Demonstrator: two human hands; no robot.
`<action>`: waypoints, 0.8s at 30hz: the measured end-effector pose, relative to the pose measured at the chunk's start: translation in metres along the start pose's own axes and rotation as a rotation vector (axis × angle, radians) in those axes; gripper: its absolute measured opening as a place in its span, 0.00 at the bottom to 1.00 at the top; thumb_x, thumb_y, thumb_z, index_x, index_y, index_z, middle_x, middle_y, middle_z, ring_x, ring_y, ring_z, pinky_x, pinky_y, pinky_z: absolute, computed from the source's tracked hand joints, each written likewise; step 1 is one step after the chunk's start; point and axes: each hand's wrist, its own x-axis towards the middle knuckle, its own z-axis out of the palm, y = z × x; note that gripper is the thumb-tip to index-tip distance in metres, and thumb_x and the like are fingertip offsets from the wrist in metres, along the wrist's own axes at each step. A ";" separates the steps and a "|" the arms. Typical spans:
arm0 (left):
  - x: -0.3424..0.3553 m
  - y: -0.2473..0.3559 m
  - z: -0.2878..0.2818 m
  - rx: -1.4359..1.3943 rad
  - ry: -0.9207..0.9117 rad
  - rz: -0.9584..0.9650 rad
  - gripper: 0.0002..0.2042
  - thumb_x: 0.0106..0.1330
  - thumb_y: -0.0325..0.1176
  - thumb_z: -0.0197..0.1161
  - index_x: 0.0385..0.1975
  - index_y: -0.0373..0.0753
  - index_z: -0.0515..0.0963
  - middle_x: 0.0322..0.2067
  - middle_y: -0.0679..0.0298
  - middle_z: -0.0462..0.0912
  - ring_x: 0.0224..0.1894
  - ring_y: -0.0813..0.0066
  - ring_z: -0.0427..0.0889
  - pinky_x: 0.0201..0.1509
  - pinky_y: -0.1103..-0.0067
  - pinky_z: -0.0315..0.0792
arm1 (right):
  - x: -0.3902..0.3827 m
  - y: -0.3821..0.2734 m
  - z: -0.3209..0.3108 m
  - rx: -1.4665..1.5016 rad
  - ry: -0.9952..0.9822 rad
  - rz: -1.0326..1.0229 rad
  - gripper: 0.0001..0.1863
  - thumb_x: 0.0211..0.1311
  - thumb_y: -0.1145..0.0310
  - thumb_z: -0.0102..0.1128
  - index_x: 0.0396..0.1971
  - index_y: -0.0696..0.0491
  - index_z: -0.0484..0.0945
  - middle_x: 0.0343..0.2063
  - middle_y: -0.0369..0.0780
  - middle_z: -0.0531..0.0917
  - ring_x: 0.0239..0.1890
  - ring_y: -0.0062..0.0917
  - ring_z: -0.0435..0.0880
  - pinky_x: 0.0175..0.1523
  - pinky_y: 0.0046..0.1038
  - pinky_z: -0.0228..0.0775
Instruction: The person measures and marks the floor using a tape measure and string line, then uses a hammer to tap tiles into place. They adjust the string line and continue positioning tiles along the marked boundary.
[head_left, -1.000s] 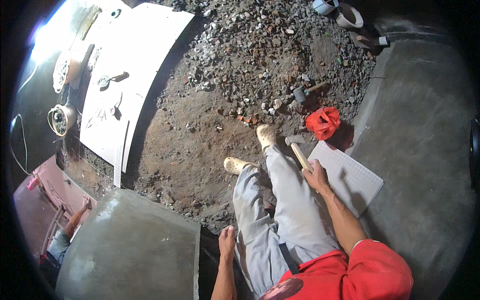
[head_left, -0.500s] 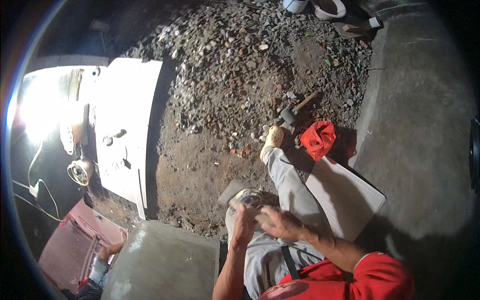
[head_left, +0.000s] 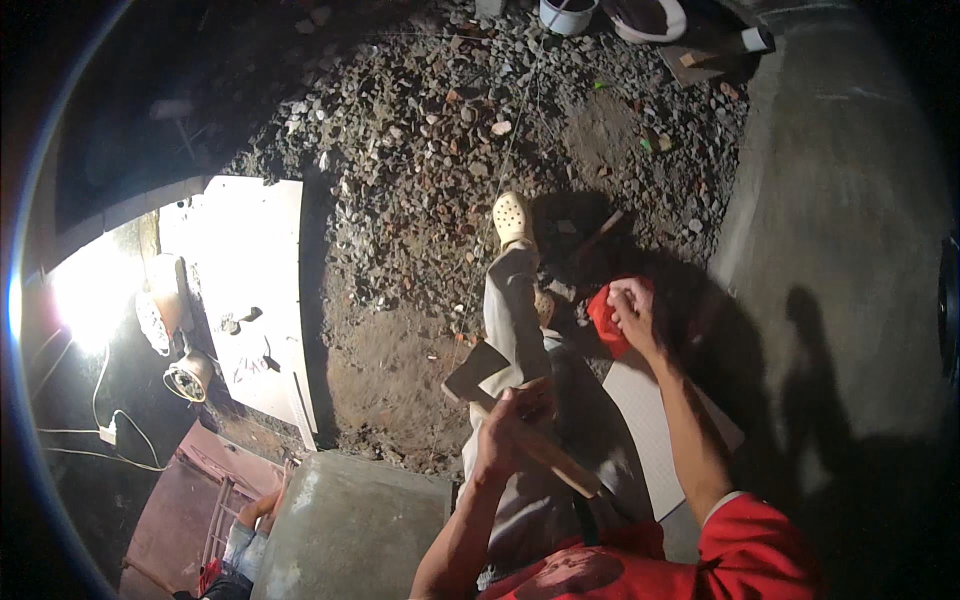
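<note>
My left hand (head_left: pixel 510 425), in front of my legs, is closed round the wooden handle of a short tool with a broad, flat grey blade (head_left: pixel 474 372). The blade points away to the upper left, and the bare handle end (head_left: pixel 575 478) sticks out toward my right thigh. Out to the right, my right hand (head_left: pixel 632 312) is at a red plastic bag (head_left: pixel 603 318), its fingers curled against the plastic. The bag's contents are hidden. Beside the bag lies a white tile or board (head_left: pixel 650 430), partly under my forearm.
Rubble (head_left: pixel 420 170) covers the ground ahead, with a shadowed wooden handle (head_left: pixel 600 235) in it. Concrete ledges (head_left: pixel 360 520) flank me. A bright board (head_left: pixel 255 300) and lamps (head_left: pixel 188 378) stand left, near another person (head_left: pixel 250 530). Buckets (head_left: pixel 568 16) are at the far edge.
My right hand has left my left hand and reached right to the red bag. The left hand keeps the bladed tool. My view has shifted, and one foot now reaches farther into the rubble.
</note>
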 end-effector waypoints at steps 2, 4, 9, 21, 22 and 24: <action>0.032 0.020 0.017 0.102 -0.067 -0.045 0.31 0.77 0.54 0.50 0.64 0.29 0.70 0.60 0.51 0.77 0.58 0.61 0.78 0.66 0.65 0.68 | 0.057 -0.002 -0.013 0.023 0.064 0.121 0.13 0.76 0.59 0.57 0.45 0.53 0.78 0.29 0.35 0.82 0.26 0.17 0.79 0.31 0.24 0.72; 0.056 0.041 0.040 0.247 -0.013 -0.002 0.35 0.75 0.54 0.52 0.68 0.27 0.66 0.61 0.50 0.75 0.61 0.61 0.75 0.68 0.65 0.65 | 0.134 -0.001 -0.014 0.219 0.016 0.160 0.13 0.75 0.57 0.59 0.45 0.52 0.78 0.28 0.34 0.81 0.25 0.16 0.79 0.29 0.23 0.71; 0.096 0.079 0.077 0.133 0.086 -0.059 0.34 0.73 0.55 0.53 0.66 0.28 0.69 0.62 0.49 0.75 0.62 0.59 0.76 0.68 0.63 0.66 | 0.280 0.017 -0.002 0.226 -0.067 0.260 0.14 0.75 0.55 0.58 0.45 0.51 0.77 0.29 0.33 0.80 0.22 0.15 0.76 0.25 0.21 0.70; 0.129 0.096 0.097 0.024 0.218 -0.057 0.23 0.71 0.50 0.56 0.47 0.32 0.79 0.61 0.45 0.73 0.63 0.51 0.74 0.67 0.59 0.66 | 0.570 0.019 0.037 0.350 0.061 0.262 0.15 0.78 0.61 0.54 0.58 0.48 0.74 0.28 0.34 0.82 0.22 0.18 0.77 0.24 0.24 0.73; 0.130 0.097 0.102 -0.024 0.247 -0.060 0.23 0.71 0.49 0.56 0.47 0.32 0.78 0.60 0.46 0.73 0.62 0.52 0.75 0.67 0.59 0.67 | 0.588 0.019 0.041 0.383 0.076 0.279 0.14 0.78 0.60 0.54 0.57 0.46 0.74 0.27 0.34 0.81 0.22 0.18 0.76 0.25 0.25 0.72; 0.135 0.095 0.113 -0.109 0.295 -0.066 0.22 0.71 0.49 0.56 0.47 0.32 0.78 0.59 0.46 0.74 0.61 0.53 0.75 0.66 0.60 0.68 | 0.625 0.020 0.050 0.448 0.096 0.310 0.12 0.78 0.59 0.54 0.56 0.44 0.75 0.26 0.33 0.80 0.21 0.18 0.73 0.26 0.26 0.70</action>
